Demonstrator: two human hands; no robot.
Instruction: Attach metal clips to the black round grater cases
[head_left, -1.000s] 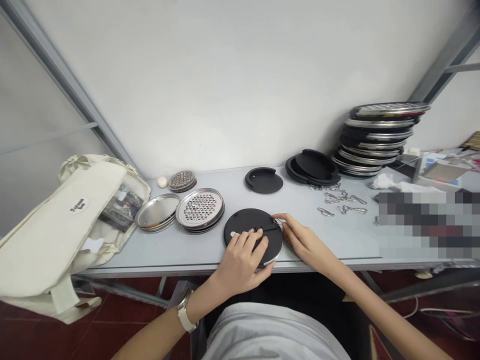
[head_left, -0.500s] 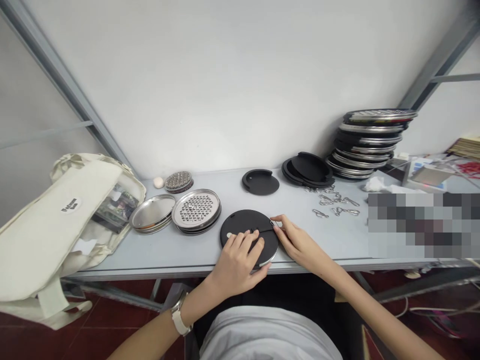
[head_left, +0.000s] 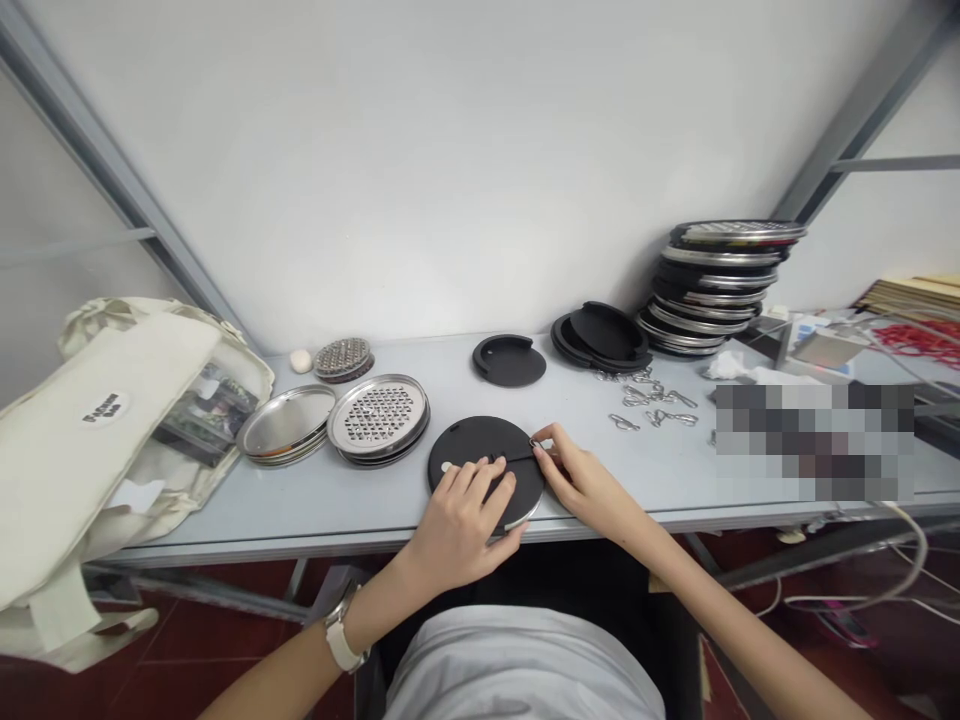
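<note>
A black round grater case (head_left: 480, 435) with a silvery metal edge lies flat near the table's front edge. Across its top presses my left hand (head_left: 461, 515), fingers curved on the black face and thumb at the near rim, gripping it. My right hand (head_left: 577, 480) pinches a small metal clip (head_left: 534, 443) between thumb and fingertips at the case's right edge, by the end of a slit; the fingers partly hide the clip. Several loose metal clips (head_left: 660, 400) are scattered on the table beyond my right hand.
Left of the case are round grater plates (head_left: 379, 415), plain metal discs (head_left: 289, 420) and a small grater stack (head_left: 343, 358). Behind stand black covers (head_left: 510, 360) and a tall stack of round graters (head_left: 712, 285). A cream bag (head_left: 112, 440) hangs over the left edge.
The view has swung slightly to the right. Both hands keep nearly the same places on the case, and the clip in my right fingers now sits closer against its edge.
</note>
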